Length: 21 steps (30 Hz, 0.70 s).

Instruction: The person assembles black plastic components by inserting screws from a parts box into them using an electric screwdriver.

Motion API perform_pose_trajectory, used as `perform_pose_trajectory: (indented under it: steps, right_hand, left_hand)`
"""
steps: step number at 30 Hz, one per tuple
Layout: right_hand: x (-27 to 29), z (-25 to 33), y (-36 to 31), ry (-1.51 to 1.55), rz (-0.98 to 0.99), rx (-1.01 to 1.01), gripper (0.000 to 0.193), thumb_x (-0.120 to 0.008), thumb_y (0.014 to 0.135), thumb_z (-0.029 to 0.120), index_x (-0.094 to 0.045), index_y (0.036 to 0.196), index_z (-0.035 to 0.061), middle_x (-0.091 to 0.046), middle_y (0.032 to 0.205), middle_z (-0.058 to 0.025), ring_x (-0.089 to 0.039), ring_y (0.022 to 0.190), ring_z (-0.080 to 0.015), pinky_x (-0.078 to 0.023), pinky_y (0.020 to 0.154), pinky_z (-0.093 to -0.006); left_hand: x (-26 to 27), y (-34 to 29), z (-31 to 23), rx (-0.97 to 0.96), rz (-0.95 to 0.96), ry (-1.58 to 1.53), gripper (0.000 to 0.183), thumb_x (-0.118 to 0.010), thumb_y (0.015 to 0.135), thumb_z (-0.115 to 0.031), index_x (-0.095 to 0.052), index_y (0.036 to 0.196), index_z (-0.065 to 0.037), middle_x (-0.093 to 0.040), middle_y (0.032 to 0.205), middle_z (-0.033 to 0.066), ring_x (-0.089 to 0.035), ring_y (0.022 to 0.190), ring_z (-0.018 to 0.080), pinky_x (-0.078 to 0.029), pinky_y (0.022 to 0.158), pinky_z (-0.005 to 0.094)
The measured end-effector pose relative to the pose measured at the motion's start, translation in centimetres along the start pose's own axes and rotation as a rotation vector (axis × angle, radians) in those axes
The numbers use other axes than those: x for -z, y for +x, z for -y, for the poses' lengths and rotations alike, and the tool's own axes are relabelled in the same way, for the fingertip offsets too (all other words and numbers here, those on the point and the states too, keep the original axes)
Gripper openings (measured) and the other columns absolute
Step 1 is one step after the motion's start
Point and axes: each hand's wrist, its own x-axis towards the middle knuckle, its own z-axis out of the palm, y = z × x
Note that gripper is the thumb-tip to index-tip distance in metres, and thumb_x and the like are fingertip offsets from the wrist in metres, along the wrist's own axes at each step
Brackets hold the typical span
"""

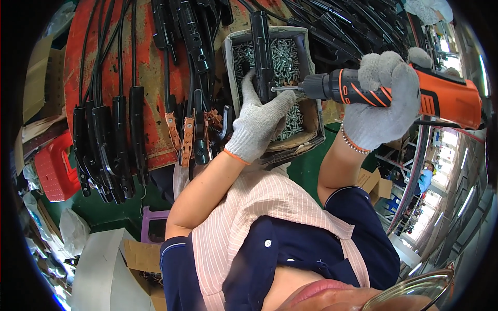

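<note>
Here the left hand point(258, 124), in a grey knit glove, is closed around a long black clamp handle point(261, 52), holding it upright over a box of small silvery screws point(282, 57). The right hand point(383, 98), gloved the same way, is clenched on the grip of an orange and black power screwdriver point(415, 90), whose bit points left and meets the black handle just above the left hand's thumb; whether a screw sits on the tip I cannot tell, the spot being small and partly hidden. The box stands at the near edge of a worn red bench point(150, 67), toward its right end. To its left, along the same edge, lie several copper-coloured clamp jaws point(188, 136) among black parts, and farther left a row of black handles with cables point(106, 145) hangs over the edge. A red plastic crate point(52, 168) sits below the bench's left corner.
</note>
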Motion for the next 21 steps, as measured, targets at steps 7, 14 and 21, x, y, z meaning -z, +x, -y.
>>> perform_pose_trajectory:
  steps: [7,14,21]
  right_hand:
    - [-1.4,-0.1,-0.5,-0.02,0.065,-0.019,0.037,-0.062,0.084,0.003,-0.048,0.118,0.0014,-0.052,0.071,-0.0078,-0.049,0.057,-0.0137,-0.043,0.055,-0.0265]
    - [-1.7,-0.2,0.0,0.079,-0.112,-0.048,0.047,-0.064,0.085,0.004,-0.041,0.127,0.0046,-0.06,0.079,-0.0146,-0.057,0.059,-0.0209,-0.052,0.056,-0.036]
    - [-1.8,0.0,0.8,-0.257,-0.181,-0.082,0.032,-0.054,0.086,-0.002,-0.047,0.117,0.0033,-0.055,0.079,-0.0078,-0.05,0.062,-0.0139,-0.042,0.054,-0.0274]
  left_hand:
    - [0.1,0.4,0.1,-0.001,-0.011,-0.03,0.075,-0.069,0.085,-0.007,-0.021,0.142,-0.016,-0.056,0.09,0.0027,-0.055,0.058,0.0084,-0.043,0.044,0.02]
    - [0.1,-0.1,-0.7,-0.034,0.044,-0.023,0.071,-0.068,0.087,-0.008,-0.023,0.141,-0.017,-0.054,0.086,0.0025,-0.051,0.053,0.0084,-0.039,0.042,0.0209]
    - [1.3,-1.4,0.2,-0.083,0.151,-0.126,0.06,-0.067,0.09,-0.019,-0.026,0.134,-0.019,-0.053,0.079,0.0012,-0.051,0.055,0.0104,-0.037,0.043,0.0227]
